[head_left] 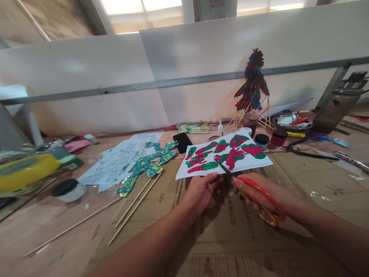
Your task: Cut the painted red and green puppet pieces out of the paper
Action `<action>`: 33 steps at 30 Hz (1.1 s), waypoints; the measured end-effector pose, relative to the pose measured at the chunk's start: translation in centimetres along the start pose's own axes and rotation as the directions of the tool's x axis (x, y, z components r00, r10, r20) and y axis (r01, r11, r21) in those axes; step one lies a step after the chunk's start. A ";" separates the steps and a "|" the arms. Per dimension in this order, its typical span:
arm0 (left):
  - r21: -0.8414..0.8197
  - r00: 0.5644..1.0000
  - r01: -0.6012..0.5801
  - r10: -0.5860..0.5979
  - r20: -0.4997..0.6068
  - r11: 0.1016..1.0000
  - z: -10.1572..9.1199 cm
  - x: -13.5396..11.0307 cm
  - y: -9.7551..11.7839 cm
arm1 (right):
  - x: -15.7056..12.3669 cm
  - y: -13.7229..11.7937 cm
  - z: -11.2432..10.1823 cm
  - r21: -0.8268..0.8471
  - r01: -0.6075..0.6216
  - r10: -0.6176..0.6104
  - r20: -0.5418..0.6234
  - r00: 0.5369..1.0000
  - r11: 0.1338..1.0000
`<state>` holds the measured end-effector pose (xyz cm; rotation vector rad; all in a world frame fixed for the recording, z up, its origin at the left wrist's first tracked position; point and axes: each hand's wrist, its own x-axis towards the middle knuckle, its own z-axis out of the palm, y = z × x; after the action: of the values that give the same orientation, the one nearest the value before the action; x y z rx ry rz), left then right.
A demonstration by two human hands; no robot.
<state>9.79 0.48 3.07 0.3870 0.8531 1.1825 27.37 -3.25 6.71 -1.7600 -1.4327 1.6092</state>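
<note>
A white sheet of paper with red and green painted shapes is held up over the cardboard by my left hand, whose thumb and fingers pinch its near edge. In my right hand are scissors with a red handle, their dark blades reaching over the sheet's near edge beside a green patch. Whether the blades are parted is too fine to tell. Left of the sheet lies a blue and yellow paper puppet joined to thin wooden sticks.
Cardboard covers the table in front. Line drawings, a black phone and a lidded jar lie leftward. Behind the sheet stand paint jars and a red and blue puppet; pliers lie to the right.
</note>
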 end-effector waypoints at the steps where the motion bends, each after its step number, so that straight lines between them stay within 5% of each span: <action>1: -0.003 1.000 -0.001 0.001 0.003 1.000 0.0 0.0 0.0 | 0.0 0.0 0.0 0.007 -0.006 0.006 0.003 1.000 1.000; 20: 0.083 0.997 0.010 -0.016 0.077 0.996 -0.7 0.3 0.4 | 0.4 1.4 -1.2 -0.126 0.116 -0.114 0.025 0.993 0.985; 33: 0.142 0.987 0.027 -0.050 0.154 0.989 -1.5 0.6 0.7 | 0.2 0.8 -1.1 -0.104 0.094 -0.093 0.018 0.996 0.990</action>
<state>8.32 1.00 2.37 0.5689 0.8042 1.0444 28.62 -3.02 6.29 -1.7138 -1.6078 1.5262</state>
